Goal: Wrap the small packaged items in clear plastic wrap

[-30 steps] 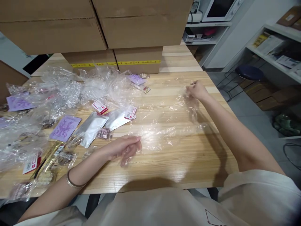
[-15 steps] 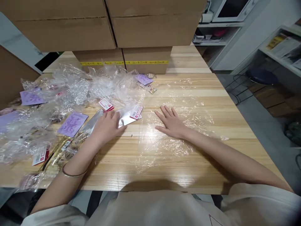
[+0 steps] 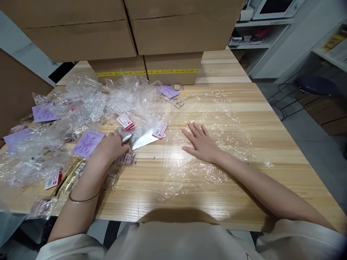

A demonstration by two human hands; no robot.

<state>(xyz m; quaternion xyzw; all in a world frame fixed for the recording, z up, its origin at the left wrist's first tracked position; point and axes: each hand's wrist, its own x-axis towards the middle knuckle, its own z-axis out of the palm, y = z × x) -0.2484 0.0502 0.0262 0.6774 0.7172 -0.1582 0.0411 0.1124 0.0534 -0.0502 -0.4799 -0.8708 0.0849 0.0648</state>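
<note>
My left hand is over the left part of the table, fingers curled round a silver foil packet whose end sticks out past the knuckles. Just right of it lies a flat silver pouch with a red-and-white barcoded card on its far end. A small clear-wrapped packet with dark red print rests below the fingers. My right hand lies flat, fingers spread, on a clear plastic sheet or bag spread over the wood.
Crumpled clear wrappers heap across the left side, with purple printed cards, a red-and-white card and a gold packet among them. Stacked cardboard boxes stand at the table's back. A stool is off to the right.
My left hand has drawn back to the left and curled around the silver foil packet, uncovering more of the flat pouch and the dark red printed packet. My right hand stays on the plastic.
</note>
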